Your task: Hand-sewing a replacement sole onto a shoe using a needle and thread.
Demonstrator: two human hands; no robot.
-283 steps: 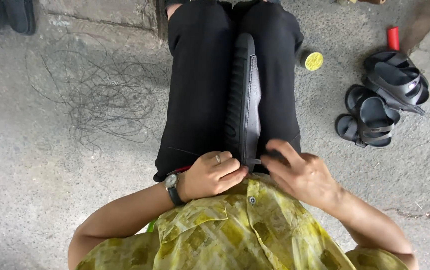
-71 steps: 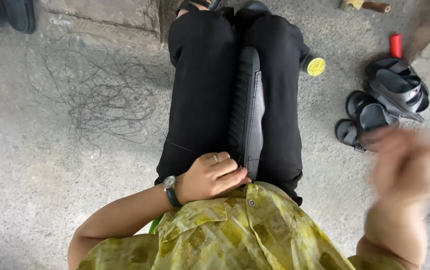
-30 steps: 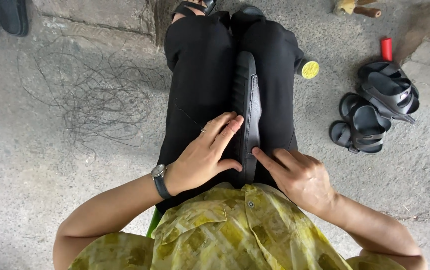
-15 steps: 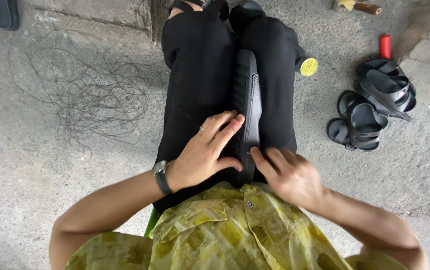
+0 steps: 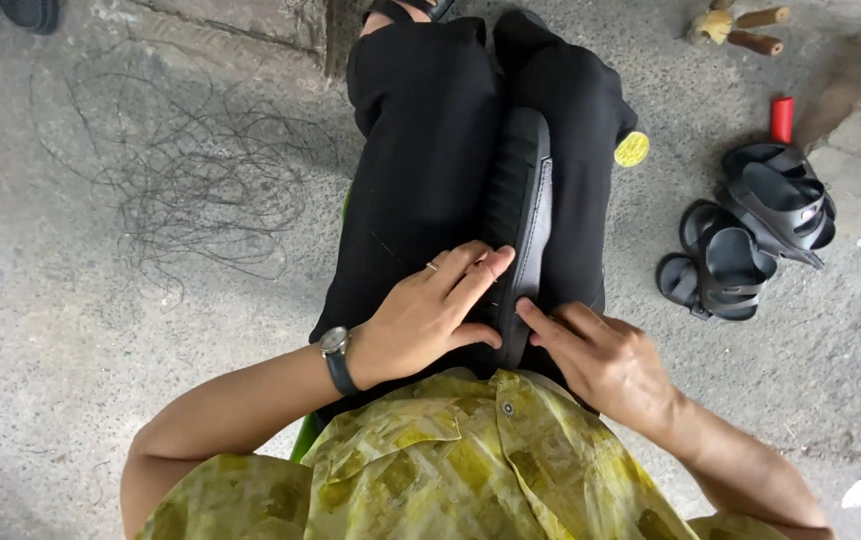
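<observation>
A black shoe lies on its side, wedged between my knees in black trousers, sole edge up. My left hand rests flat on the shoe's near end, fingers spread along its side, a ring on one finger and a watch on the wrist. My right hand touches the same near end from the right, its index finger pressed against the sole's edge. Whether anything thin sits between the fingers cannot be made out.
A tangle of dark thread lies on the concrete floor at the left. Black sandals are piled at the right, with a red tube, a yellow round lid and wooden-handled tools beyond them.
My right hand, which had swung out blurred to the right, came back to the shoe's near end. My left hand opened from a loose fist and spread along the shoe.
</observation>
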